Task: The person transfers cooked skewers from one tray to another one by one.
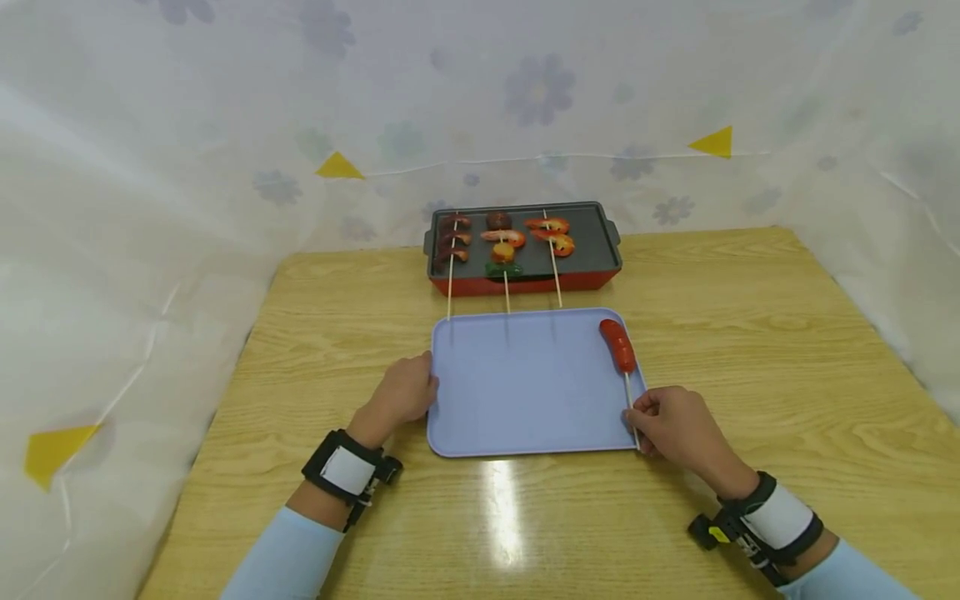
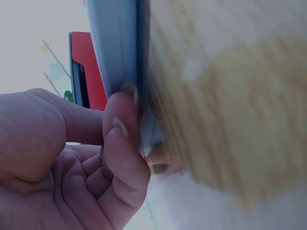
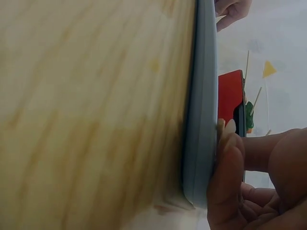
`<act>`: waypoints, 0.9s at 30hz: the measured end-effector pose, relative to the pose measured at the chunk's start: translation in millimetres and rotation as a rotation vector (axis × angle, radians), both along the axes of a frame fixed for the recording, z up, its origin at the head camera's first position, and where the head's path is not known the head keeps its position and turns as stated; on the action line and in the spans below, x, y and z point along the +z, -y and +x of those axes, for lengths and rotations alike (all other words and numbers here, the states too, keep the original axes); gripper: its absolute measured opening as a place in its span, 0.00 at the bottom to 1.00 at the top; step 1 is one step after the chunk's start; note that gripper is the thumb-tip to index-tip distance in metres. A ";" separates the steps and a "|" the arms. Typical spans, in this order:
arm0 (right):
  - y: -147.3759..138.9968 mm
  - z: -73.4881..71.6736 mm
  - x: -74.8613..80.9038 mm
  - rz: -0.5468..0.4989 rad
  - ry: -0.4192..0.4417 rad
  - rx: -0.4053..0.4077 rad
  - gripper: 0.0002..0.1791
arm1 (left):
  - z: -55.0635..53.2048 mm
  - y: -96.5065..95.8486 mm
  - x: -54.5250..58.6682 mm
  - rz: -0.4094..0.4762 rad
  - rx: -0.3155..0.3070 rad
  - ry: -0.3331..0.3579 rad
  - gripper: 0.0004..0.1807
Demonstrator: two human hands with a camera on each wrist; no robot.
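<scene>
A light purple tray [image 1: 532, 383] lies on the table, its left rim held between the curled fingers and thumb of my left hand [image 1: 405, 390]. From the left wrist view, the fingertips are right at the tray's rim [image 2: 115, 43]. Along the tray's right side lies a red sausage skewer [image 1: 618, 347]. My right hand [image 1: 678, 427] pinches the lower part of its stick over the tray's front right corner. In the right wrist view the fingers of the right hand [image 3: 235, 177] are bent close beside the tray's edge [image 3: 201, 120].
Behind the tray stands a red and black toy grill [image 1: 585, 242]. On it lie a dark mushroom-like skewer [image 1: 453, 240], a mixed skewer [image 1: 502, 250] and a shrimp skewer [image 1: 553, 237], their sticks pointing towards me. A flowered sheet [image 1: 540, 92] hangs behind the wooden table [image 1: 750, 333].
</scene>
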State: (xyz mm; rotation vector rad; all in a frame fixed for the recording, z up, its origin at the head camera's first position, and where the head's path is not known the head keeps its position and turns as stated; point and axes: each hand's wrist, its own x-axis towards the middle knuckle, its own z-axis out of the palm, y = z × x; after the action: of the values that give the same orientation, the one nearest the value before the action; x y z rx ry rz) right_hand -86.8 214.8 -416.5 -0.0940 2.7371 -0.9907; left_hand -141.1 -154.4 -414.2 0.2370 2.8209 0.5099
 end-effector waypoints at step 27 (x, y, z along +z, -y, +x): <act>25.0 -90.3 36.1 0.113 -0.307 0.107 0.15 | -2.7 0.4 -2.5 -0.013 0.018 0.009 0.19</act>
State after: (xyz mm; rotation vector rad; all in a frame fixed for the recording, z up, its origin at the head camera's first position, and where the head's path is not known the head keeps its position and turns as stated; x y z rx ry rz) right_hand -177.1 189.8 -380.4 -0.4000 3.0188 -0.8520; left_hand -143.8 -154.8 -416.7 0.2061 2.8194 0.4956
